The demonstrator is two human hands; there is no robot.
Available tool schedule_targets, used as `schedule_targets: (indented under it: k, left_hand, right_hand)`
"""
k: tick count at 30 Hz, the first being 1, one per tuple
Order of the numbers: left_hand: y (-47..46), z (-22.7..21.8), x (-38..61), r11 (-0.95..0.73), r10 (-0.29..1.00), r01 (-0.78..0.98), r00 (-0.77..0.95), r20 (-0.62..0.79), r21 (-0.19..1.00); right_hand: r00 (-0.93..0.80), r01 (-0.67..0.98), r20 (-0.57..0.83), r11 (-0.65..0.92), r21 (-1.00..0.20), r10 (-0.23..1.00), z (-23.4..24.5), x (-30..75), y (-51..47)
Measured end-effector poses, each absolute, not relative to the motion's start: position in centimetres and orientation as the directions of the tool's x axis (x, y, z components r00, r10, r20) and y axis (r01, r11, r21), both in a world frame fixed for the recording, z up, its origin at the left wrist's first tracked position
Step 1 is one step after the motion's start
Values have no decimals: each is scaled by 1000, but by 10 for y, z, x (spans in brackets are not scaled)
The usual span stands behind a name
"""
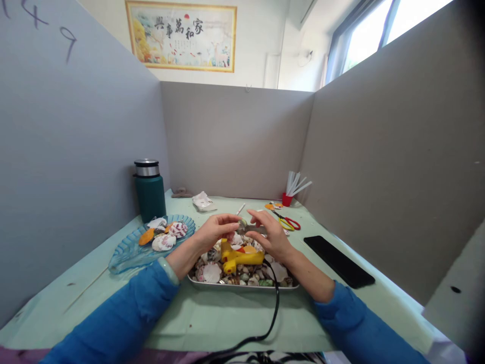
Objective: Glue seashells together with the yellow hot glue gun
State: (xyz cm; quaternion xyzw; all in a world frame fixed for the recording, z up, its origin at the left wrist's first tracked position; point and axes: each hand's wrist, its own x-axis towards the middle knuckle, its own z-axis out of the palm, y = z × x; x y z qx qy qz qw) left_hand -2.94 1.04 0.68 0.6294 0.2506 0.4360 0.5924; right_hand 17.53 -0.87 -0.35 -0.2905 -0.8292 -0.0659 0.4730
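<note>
My left hand (215,230) and my right hand (271,233) meet above a metal tray (242,286) heaped with seashells. Between the pinched fingertips of both hands sits a small shell (243,222). A yellow glue gun (238,258) lies on the shells in the tray just under my hands, its black cord (273,318) trailing toward me. Both sleeves are blue.
A blue glass dish (131,258) with several scallop shells sits at the left, a dark green flask (149,190) behind it. Scissors (288,222), a red cup of white sticks (288,197) and a black phone (338,260) lie at the right. Grey partitions wall three sides.
</note>
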Motion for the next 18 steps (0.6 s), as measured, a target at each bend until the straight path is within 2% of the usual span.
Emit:
schedule_targets:
  k: [5, 18]
  left_hand:
    - [11, 6, -30, -155, 797, -258, 538, 275, 954]
    - [7, 9, -30, -170, 800, -181, 549, 243, 969]
  right_hand:
    - [-405, 550, 794, 814, -185, 454, -6, 176, -7]
    - [-406, 524, 790, 825, -211, 460, -6, 175, -10]
